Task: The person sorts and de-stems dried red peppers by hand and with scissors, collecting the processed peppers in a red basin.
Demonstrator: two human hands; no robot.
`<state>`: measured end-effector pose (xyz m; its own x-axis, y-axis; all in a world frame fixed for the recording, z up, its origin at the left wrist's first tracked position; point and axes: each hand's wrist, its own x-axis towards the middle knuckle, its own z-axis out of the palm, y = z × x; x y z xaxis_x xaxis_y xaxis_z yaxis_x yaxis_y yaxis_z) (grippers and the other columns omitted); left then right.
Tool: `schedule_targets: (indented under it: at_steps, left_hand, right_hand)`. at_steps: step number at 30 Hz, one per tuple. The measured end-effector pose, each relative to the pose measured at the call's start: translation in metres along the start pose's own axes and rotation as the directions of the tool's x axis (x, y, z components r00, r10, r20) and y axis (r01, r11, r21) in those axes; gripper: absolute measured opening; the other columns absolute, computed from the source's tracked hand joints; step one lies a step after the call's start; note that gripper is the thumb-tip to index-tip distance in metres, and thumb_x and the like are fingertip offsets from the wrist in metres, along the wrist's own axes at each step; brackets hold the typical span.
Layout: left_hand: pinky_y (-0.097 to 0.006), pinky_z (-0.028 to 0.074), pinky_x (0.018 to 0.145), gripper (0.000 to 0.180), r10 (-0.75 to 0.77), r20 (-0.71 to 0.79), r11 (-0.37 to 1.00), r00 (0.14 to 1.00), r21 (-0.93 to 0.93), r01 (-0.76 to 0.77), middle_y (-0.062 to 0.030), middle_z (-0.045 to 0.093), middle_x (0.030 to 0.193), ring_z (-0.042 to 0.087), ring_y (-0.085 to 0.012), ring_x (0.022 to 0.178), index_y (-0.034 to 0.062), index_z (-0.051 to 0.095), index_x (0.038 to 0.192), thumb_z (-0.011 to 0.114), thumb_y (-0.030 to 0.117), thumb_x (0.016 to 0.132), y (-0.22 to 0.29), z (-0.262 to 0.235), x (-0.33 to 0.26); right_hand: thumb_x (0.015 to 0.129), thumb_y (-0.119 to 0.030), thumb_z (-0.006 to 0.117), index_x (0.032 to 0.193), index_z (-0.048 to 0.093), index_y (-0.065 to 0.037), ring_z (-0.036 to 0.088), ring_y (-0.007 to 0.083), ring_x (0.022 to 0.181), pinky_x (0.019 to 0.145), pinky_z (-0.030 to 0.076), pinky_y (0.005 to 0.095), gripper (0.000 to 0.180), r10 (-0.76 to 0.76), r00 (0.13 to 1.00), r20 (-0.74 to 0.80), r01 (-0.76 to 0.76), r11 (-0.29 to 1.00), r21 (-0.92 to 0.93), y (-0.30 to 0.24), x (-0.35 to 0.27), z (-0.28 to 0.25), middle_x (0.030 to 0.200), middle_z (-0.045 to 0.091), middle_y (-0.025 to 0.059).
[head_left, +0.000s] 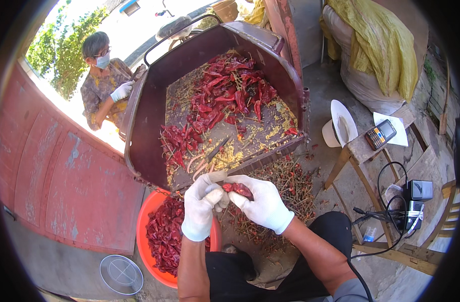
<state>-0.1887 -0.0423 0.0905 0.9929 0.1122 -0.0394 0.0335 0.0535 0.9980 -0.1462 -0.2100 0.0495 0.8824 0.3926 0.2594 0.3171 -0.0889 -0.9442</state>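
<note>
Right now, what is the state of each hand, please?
Left hand: closed, pinching one end of a chili.
Right hand: closed on the same chili.

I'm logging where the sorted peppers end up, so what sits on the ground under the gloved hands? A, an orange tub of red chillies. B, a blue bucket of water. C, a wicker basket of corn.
A: the orange tub below the left hand is filled with red chillies.
</note>
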Motion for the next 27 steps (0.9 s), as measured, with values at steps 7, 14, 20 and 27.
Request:
schedule_targets:
  at_steps: [7, 14, 20, 27]
  left_hand:
    - [-0.024, 0.049, 0.071, 0.034, 0.188, -0.063, 0.971, 0.98, 0.165, -0.176, -0.0054, 0.067, 0.094, 0.062, -0.0115, 0.081, -0.0028, 0.064, 0.113, 0.074, 0.016, 0.087, -0.008, 0.008, -0.001]
    - [-0.026, 0.05, 0.074, 0.017, 0.437, 0.026, 0.783, 0.899, 0.481, -0.394, -0.0044, 0.067, 0.088, 0.063, -0.0131, 0.081, -0.0017, 0.071, 0.101, 0.072, 0.009, 0.088, -0.013, 0.012, 0.003]
    - [-0.023, 0.041, 0.057, 0.033, 0.115, -0.054, 0.978, 0.992, -0.169, -0.123, -0.0049, 0.066, 0.083, 0.055, -0.0086, 0.066, -0.0021, 0.067, 0.093, 0.075, 0.03, 0.088, -0.019, 0.015, 0.0]
    - [-0.024, 0.041, 0.056, 0.031, 0.124, -0.046, 0.808, 0.991, -0.575, -0.128, -0.0062, 0.063, 0.084, 0.052, -0.0097, 0.062, -0.0022, 0.065, 0.094, 0.074, 0.027, 0.09, -0.035, 0.017, 0.011]
  right_hand:
    - [0.093, -0.022, 0.065, 0.111, 0.064, 0.0, 0.064, 0.0098, 0.064, 0.055, 0.052, 0.0278, 0.028, 0.325, 0.935, 0.145, -0.355, 0.823, 0.442, -0.002, 0.002, -0.008, 0.08, 0.067, 0.0056]
    - [0.095, -0.018, 0.063, 0.102, 0.065, -0.002, 0.058, 0.0066, 0.063, 0.053, 0.048, 0.024, 0.018, 0.299, 0.886, 0.354, -0.451, 0.735, 0.506, -0.008, -0.001, -0.013, 0.079, 0.063, -0.0001]
    - [0.094, -0.014, 0.063, 0.094, 0.067, -0.002, 0.053, 0.0056, 0.064, 0.055, 0.045, 0.0252, 0.013, 0.19, 0.917, 0.35, -0.348, 0.809, 0.474, -0.003, -0.001, -0.011, 0.074, 0.06, -0.0018]
    - [0.093, -0.016, 0.063, 0.09, 0.066, -0.002, 0.059, 0.0066, 0.064, 0.056, 0.046, 0.0276, 0.014, 0.07, 0.997, 0.037, -0.078, 0.954, 0.291, -0.014, -0.006, 0.004, 0.065, 0.061, 0.0037]
